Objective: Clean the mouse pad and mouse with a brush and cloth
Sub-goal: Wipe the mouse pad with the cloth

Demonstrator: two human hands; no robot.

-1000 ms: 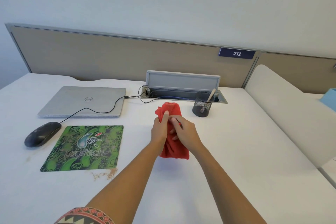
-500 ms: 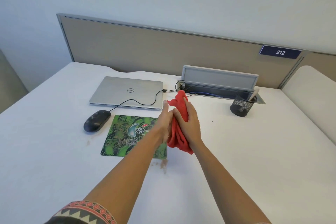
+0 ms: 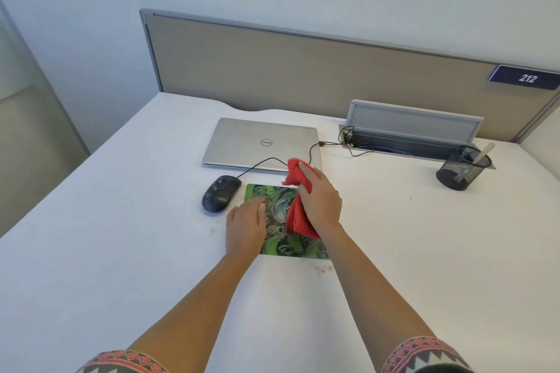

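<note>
The right hand (image 3: 321,203) is clenched round the bunched red cloth (image 3: 298,219), which hangs just above the middle of the mouse pad (image 3: 291,248). The left hand (image 3: 247,224) lies flat on the pad's left side, pinning it. The mouse (image 3: 220,193) sits just left of the pad, nearer the left hand. Both hands hide much of the pad. Near the desk's (image 3: 121,251) far right corner, a pale handle (image 3: 484,151) in a mesh cup (image 3: 462,169) may be the brush; I cannot tell.
</note>
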